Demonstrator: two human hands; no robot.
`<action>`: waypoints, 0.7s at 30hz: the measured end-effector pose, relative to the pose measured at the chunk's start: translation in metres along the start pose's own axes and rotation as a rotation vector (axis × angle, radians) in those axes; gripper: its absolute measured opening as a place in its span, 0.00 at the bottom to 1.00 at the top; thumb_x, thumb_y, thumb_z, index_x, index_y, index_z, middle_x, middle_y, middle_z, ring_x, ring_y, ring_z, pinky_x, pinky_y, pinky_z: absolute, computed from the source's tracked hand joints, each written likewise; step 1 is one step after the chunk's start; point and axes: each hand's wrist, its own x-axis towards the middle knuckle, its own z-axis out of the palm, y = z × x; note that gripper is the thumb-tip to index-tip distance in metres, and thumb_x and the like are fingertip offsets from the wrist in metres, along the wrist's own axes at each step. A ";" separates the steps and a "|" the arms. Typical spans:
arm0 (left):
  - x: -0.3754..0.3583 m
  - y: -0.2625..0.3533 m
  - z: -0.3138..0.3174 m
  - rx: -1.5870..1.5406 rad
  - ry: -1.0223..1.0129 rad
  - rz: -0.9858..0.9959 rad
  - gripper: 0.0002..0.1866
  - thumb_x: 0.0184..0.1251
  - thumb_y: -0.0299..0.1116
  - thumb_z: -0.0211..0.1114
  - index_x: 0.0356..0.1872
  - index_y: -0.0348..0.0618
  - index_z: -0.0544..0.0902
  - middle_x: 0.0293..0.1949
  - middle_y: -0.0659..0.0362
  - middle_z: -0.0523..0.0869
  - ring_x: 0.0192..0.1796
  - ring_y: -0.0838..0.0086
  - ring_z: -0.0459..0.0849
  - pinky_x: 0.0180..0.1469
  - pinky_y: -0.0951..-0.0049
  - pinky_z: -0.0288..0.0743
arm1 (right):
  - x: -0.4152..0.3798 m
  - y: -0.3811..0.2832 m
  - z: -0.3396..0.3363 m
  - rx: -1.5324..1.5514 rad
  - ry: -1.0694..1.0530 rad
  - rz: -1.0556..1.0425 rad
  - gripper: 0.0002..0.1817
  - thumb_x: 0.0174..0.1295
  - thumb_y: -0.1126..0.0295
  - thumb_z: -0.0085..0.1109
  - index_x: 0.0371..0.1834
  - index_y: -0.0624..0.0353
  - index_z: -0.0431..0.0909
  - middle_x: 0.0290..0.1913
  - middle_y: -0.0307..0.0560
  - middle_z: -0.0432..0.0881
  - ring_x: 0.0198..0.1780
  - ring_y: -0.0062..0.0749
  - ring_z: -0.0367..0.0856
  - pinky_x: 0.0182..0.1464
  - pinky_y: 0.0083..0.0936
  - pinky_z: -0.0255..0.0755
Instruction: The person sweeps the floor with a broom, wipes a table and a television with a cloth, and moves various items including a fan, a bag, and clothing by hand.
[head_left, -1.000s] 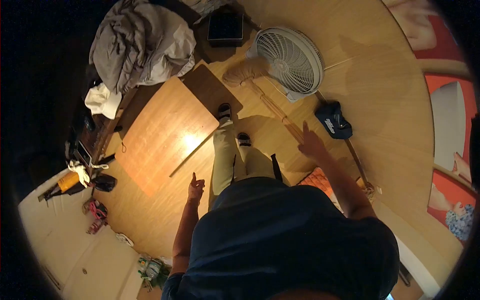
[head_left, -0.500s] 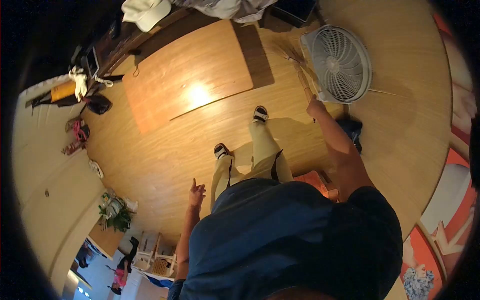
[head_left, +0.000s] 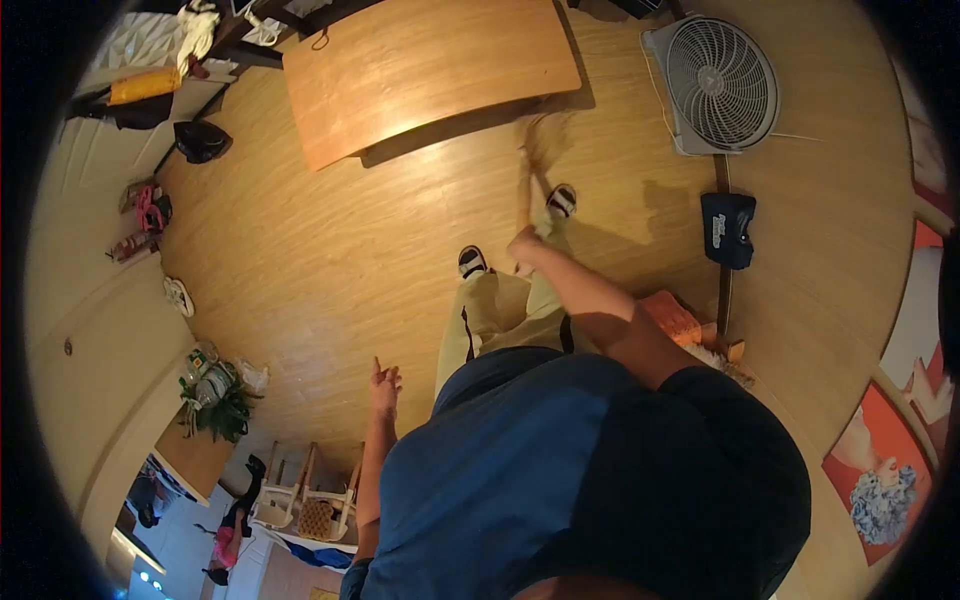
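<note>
My right hand (head_left: 526, 246) is closed round the handle of a broom (head_left: 525, 185), in front of my body. Its bristles are blurred and spread over the floor by the near edge of the low wooden table (head_left: 430, 70). The handle passes just beside my sandalled right foot (head_left: 562, 200). At my left side hangs my left hand (head_left: 385, 386), holding nothing, with one finger stretched out and the others loosely bent.
A grey box fan (head_left: 712, 85) stands by the right wall, with a dark bag (head_left: 727, 230) nearer me. Shoes (head_left: 178, 297), a black bag (head_left: 202, 141) and a plant (head_left: 225, 405) line the left side. White chairs (head_left: 310, 515) and a person in pink (head_left: 226, 545) are at lower left.
My right hand has swung the broom leftward, from beside the fan to in front of my legs near the table. The view has shifted; my left hand still hangs at my side.
</note>
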 end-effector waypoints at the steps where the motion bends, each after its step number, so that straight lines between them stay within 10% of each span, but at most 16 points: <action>1: -0.003 -0.017 -0.016 0.015 0.011 -0.011 0.30 0.60 0.34 0.51 0.63 0.56 0.50 0.41 0.59 0.76 0.35 0.76 0.73 0.34 0.74 0.68 | 0.008 0.005 0.040 -0.182 -0.021 -0.089 0.30 0.46 0.71 0.53 0.53 0.67 0.55 0.43 0.60 0.71 0.39 0.41 0.76 0.30 0.34 0.75; 8: -0.002 -0.105 -0.075 0.035 0.017 -0.128 0.29 0.60 0.33 0.51 0.62 0.58 0.52 0.38 0.61 0.76 0.31 0.78 0.72 0.31 0.75 0.67 | -0.045 0.002 0.135 -0.470 -0.467 -0.408 0.23 0.42 0.76 0.54 0.46 0.67 0.64 0.27 0.56 0.76 0.26 0.40 0.77 0.16 0.32 0.68; 13: 0.005 -0.075 -0.065 0.011 -0.065 -0.061 0.30 0.60 0.32 0.50 0.63 0.55 0.50 0.39 0.61 0.75 0.34 0.75 0.73 0.33 0.74 0.68 | -0.084 0.043 0.080 0.014 -0.741 -0.604 0.19 0.46 0.81 0.50 0.45 0.59 0.65 0.16 0.42 0.67 0.09 0.22 0.64 0.09 0.21 0.60; 17: 0.021 -0.043 -0.054 -0.015 -0.068 -0.016 0.31 0.60 0.33 0.49 0.63 0.53 0.47 0.40 0.60 0.75 0.39 0.71 0.74 0.36 0.72 0.68 | -0.168 0.127 -0.039 0.194 -0.710 -0.597 0.31 0.49 0.77 0.51 0.60 0.52 0.56 0.18 0.37 0.66 0.10 0.18 0.63 0.09 0.16 0.56; 21: 0.028 -0.020 -0.035 0.023 -0.122 0.020 0.32 0.60 0.33 0.49 0.64 0.53 0.46 0.42 0.59 0.74 0.40 0.69 0.73 0.37 0.70 0.68 | -0.213 0.230 -0.137 0.323 -0.214 -0.487 0.33 0.46 0.72 0.57 0.59 0.55 0.57 0.18 0.39 0.68 0.13 0.19 0.65 0.13 0.16 0.58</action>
